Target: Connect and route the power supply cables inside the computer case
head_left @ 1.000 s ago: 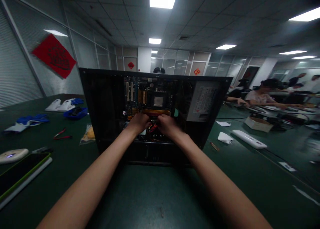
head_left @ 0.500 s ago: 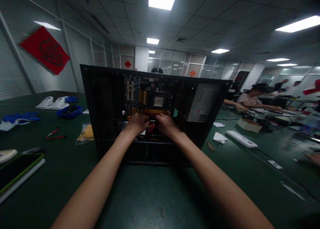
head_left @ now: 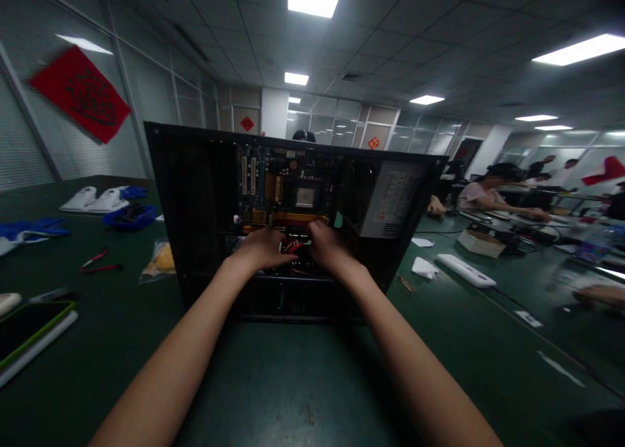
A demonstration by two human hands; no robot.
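Observation:
A black computer case (head_left: 209, 297) stands open-sided before me, its motherboard (head_left: 283, 180) and silver power supply (head_left: 390, 200) showing. Both of my hands reach into its lower middle. My left hand (head_left: 261, 248) has its thumb and fingers around a bundle of red and dark cables (head_left: 293, 245), below the yellow and orange memory slots (head_left: 303, 219). My right hand (head_left: 328, 244) is curled beside that bundle, close to the right end of the slots. Whatever lies in its fingers is hidden.
Left on the green table (head_left: 288, 369) are red-handled pliers (head_left: 100, 261), a blue tray (head_left: 131, 216), a bag with something yellow (head_left: 163, 259) and a green-edged phone (head_left: 34, 330). Rightward lie a white power strip (head_left: 466, 270) and a cardboard box (head_left: 481, 243). A co-worker (head_left: 493, 193) sits beyond.
My left hand has dropped slightly and its thumb has spread lower, with the red cables now between thumb and fingers. My right hand stays near the slots. The view has shifted a little.

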